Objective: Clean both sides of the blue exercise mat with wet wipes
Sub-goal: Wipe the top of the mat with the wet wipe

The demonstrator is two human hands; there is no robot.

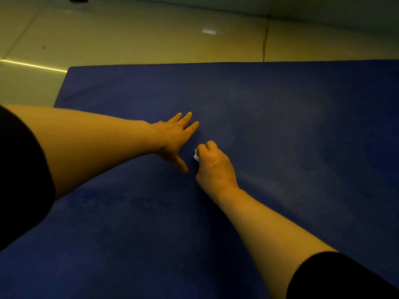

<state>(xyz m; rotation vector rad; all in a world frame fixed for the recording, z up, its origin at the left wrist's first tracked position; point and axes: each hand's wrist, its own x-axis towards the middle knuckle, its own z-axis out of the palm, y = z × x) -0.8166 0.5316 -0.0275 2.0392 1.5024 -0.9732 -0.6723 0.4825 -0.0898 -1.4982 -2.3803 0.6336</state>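
Item, left to right. A black sleeve (19, 175) is seen at the left edge, with a bare forearm reaching out from it over the mat (280, 126). The left hand (174, 140) is laid palm down on the mat, its fingers straight and slightly spread, the thumb splayed toward the viewer; nothing is held in it. Just beside it, apart from the thumb by a narrow gap, the right hand (213, 165) is set knuckles up on the mat, its fingers curled under around a white wipe (196, 156). Only a small corner of the wipe is shown at the hand's left side; the rest is hidden under the fingers. A second black sleeve (336, 277) is seen at the lower right, its forearm running up to the right hand. The mat is blue, spread flat on a pale tiled floor (151, 35), and fills most of the view; its far edge and far left corner are shown. Faint paler smears are noted on the mat to the right of the hands, and a small dark mark farther right. A bright strip is reflected on the floor at the far left.
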